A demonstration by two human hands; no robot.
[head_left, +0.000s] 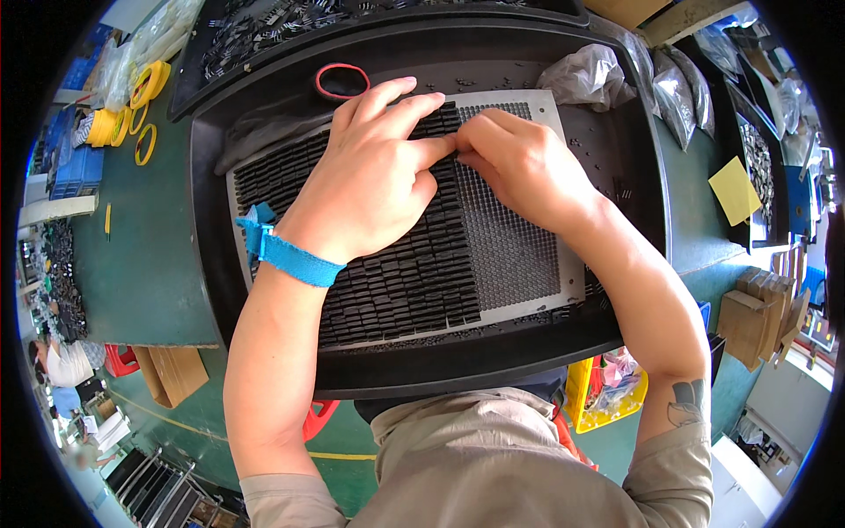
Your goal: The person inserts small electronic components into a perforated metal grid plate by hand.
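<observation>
A pale metal plate with a grid of small holes (515, 255) lies in a large black tray (607, 321). Tight rows of small black parts (400, 286) cover its left and middle; bare holes show on its right. My left hand (365, 176), with a blue strap (299, 261) round its wrist, lies over the rows, fingers spread and holding nothing. Its index fingertip meets the fingers of my right hand (524, 163) at the rows' right edge near the plate's far side. Those right fingers are pinched together, and whatever they hold is hidden.
Loose black bits (576, 158) lie in the tray beside a clear bag (588, 77) and a red-edged black ring (341, 81). Another tray of black parts (264, 40) stands behind. Yellow tape rolls (145, 145) sit left; a yellow note (734, 190) is at right.
</observation>
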